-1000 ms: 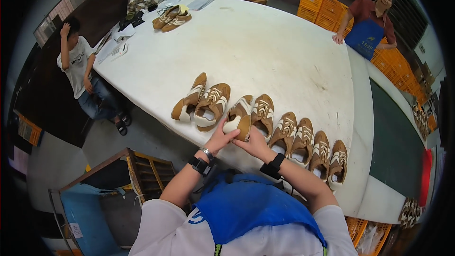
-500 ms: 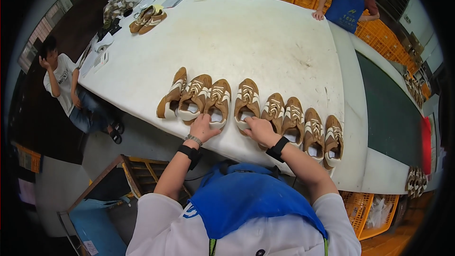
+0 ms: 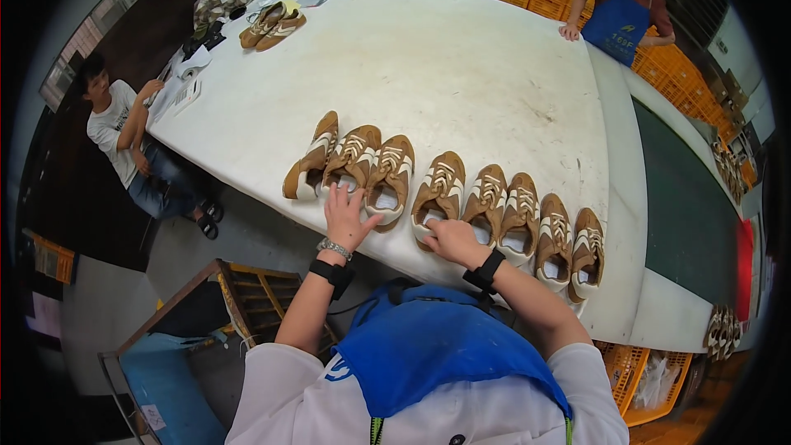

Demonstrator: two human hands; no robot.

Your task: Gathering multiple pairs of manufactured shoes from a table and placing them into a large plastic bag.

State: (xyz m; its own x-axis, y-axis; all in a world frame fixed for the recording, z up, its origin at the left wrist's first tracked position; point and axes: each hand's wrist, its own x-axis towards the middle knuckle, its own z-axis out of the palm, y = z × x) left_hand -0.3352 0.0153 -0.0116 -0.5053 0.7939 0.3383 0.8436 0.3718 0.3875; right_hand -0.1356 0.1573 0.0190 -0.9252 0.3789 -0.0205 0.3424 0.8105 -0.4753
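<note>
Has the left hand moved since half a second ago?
Yes: leftward. Judged against the leftmost shoe in the near row, the left hand is closer, now at the second shoe's heel.

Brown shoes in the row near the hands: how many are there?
8. From the left: first shoe, second shoe and third shoe near the left hand; fourth shoe at the right hand; the other four shoes farther right. The right forearm may hide more.
</note>
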